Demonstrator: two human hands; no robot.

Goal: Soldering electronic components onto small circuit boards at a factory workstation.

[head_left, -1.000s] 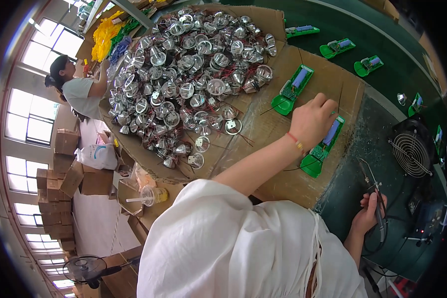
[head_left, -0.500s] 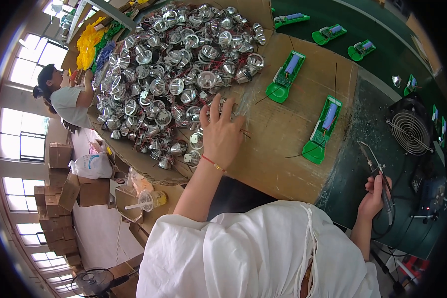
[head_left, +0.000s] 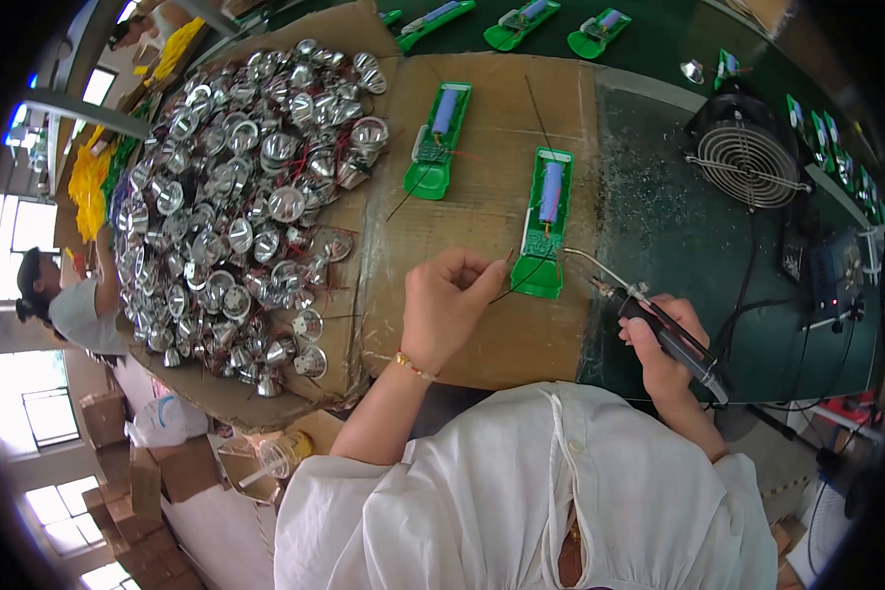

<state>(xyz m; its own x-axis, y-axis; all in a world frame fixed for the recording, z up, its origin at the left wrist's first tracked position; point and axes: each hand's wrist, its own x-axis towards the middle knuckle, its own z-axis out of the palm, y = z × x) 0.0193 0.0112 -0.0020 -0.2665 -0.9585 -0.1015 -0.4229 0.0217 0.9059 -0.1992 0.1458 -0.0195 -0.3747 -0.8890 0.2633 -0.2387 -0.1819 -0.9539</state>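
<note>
Your green workbench [head_left: 649,246] spreads under and beyond your right hand [head_left: 659,369]. The cardboard sheet [head_left: 492,128] lies beneath and ahead of your left hand [head_left: 447,305], and the heap of silver reflector cups [head_left: 236,206] fills the space to that hand's left. Farther out, ahead and to the right of your right hand, stands the black fan with a round wire grille [head_left: 747,162].

Your left hand is nearly closed, thumb and fingertips drawn together just left of the near green housing [head_left: 536,280]; whether a fine wire is caught between them is too small to tell. Your right hand is wrapped around the black handle of the soldering iron [head_left: 677,346], whose thin, bent metal end points left to the right edge of that housing; you cannot tell for sure whether it touches.

The near housing sits between your hands, slightly ahead of both, on the cardboard. A second green housing [head_left: 428,182] lies ahead of your left hand, well apart from it. Inside the near one, a purple-blue cylindrical battery [head_left: 552,187] lies farther from your hands, and a small green circuit board [head_left: 541,244] nearer. A thin dark wire [head_left: 538,112] extends from its far end, away from you.
</note>
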